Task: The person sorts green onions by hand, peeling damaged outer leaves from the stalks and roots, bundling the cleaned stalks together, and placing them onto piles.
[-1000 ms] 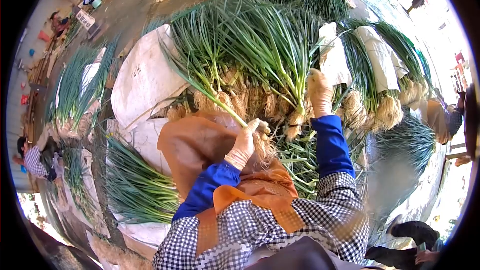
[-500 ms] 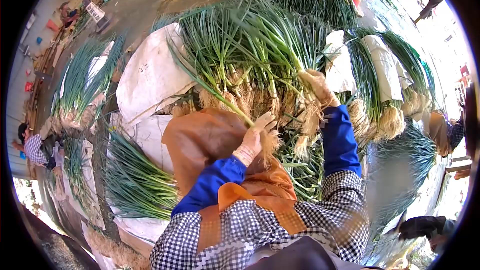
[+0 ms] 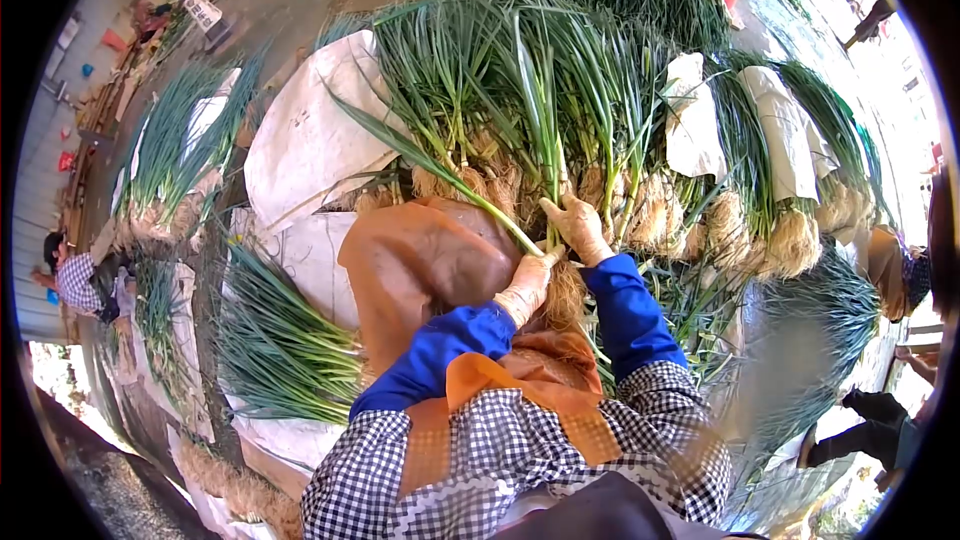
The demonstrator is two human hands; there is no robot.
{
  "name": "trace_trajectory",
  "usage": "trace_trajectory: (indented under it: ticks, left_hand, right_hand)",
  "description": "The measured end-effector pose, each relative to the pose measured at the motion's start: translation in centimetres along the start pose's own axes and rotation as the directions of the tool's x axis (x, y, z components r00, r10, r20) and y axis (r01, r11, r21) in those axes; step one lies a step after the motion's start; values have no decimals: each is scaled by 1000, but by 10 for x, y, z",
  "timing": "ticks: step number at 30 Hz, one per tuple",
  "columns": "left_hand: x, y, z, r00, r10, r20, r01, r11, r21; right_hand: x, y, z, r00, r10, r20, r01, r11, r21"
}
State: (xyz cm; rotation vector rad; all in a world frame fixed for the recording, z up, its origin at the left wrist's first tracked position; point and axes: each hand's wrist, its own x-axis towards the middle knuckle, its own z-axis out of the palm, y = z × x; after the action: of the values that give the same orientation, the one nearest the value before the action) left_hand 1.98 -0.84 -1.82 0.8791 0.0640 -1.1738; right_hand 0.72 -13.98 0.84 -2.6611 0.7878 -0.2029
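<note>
My left hand (image 3: 528, 286), closed low over my lap, grips a long green onion (image 3: 455, 185) near its root end; its leaves reach up to the left. A shaggy tuft of roots (image 3: 567, 298) hangs beside those fingers. Close by on the right, my right hand (image 3: 580, 225) is closed around the lower stalk of another upright green onion (image 3: 547, 130). Both hands nearly touch. In front of them a thick row of green onions (image 3: 450, 80) lies with leaves pointing away and roots toward me. An orange apron (image 3: 420, 250) covers my knees.
A white sheet (image 3: 312, 130) lies left of the row. More green onion bundles (image 3: 270, 340) are on the left, and wrapped ones (image 3: 780, 130) on the right. A person in a checked top (image 3: 75, 280) is far left; a dark-clothed leg (image 3: 860, 430) shows at lower right.
My right hand has come down and left, close to my left hand, with its green onion now upright. My left hand has shifted slightly right, still gripping its green onion.
</note>
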Motion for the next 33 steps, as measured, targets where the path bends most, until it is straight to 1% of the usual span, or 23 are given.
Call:
trace_trajectory:
  ticks: [2,3,4,6,7,10,12,14,15,18,19,20,22,23,24,26,27,28,29,30,31,32,33]
  left_hand:
    - [10,-6,-10,997,63,-36,-63,998,-3]
    - [13,-7,-18,1000,14,-26,-18,984,-178]
    - [17,-12,-24,1000,11,-27,-16,983,-182]
    - [12,-3,-19,996,-33,-83,13,975,-223]
    - [4,10,-10,1000,11,25,-6,981,-192]
    - [12,3,-18,999,20,44,-19,999,-34]
    - [11,14,-9,994,12,110,-4,998,-69]
    - [-2,28,-2,960,-102,262,162,963,-216]
    - [-6,31,-5,943,-122,310,204,947,-249]
    - [-11,28,0,896,-249,369,387,844,-371]
    - [-4,21,0,917,-317,244,387,857,-341]
    - [2,15,-1,921,-373,110,388,867,-313]
    - [10,4,-10,934,-344,102,357,865,-353]
    - [13,3,-13,955,-293,51,294,900,-322]
    - [13,1,-16,970,-242,0,231,928,-292]
    - [3,9,-10,974,-225,-18,209,927,-311]
    - [4,10,-16,976,-216,26,216,949,-228]
    - [6,10,-21,975,-212,73,221,965,-143]
    - [8,9,-23,970,-213,116,228,964,-135]
    - [-6,19,-11,975,-204,87,216,961,-170]
    - [-11,20,-6,978,-206,25,208,966,-152]
    - [-11,19,-2,979,-201,-37,195,971,-137]
    - [-6,13,-11,983,-181,29,183,979,-92]
  right_hand:
    - [-8,-17,-16,969,246,-21,-244,966,90]
    - [-11,-13,-8,961,258,-103,-228,943,241]
    - [-13,-3,6,961,259,-100,-229,944,238]
    - [-20,15,33,940,326,-104,-183,735,653]
    - [-47,-27,-43,949,307,74,-259,624,737]
    - [-61,-17,-48,948,315,-44,-184,657,731]
    - [-63,-11,-39,920,358,-161,-134,673,728]
    - [-68,-11,-43,890,437,-129,-123,504,855]
    - [-69,-10,-51,891,451,-45,-111,313,943]
    - [-63,-15,-71,929,369,-31,-75,270,960]
    - [-70,-21,-79,928,366,74,-139,155,978]
    - [-71,-13,-54,934,358,19,-8,-33,999]
    - [-84,-17,-42,897,381,222,-30,-449,893]
    - [-101,-23,-59,860,472,196,-152,-129,980]
    - [-117,-5,-60,863,449,230,-58,-365,929]
    - [-156,25,-91,779,610,142,-88,-117,989]
    - [-186,52,-110,759,598,256,-214,-143,966]
    - [-219,98,-109,714,636,294,-344,-47,938]
    - [-258,154,-100,741,668,74,-456,419,785]
    - [-303,208,-84,756,654,37,-599,668,442]
    - [-346,260,-69,770,639,-1,-639,770,7]
    - [-371,289,-62,702,706,91,-618,668,-415]
    - [-356,274,-70,670,731,128,-605,638,-476]
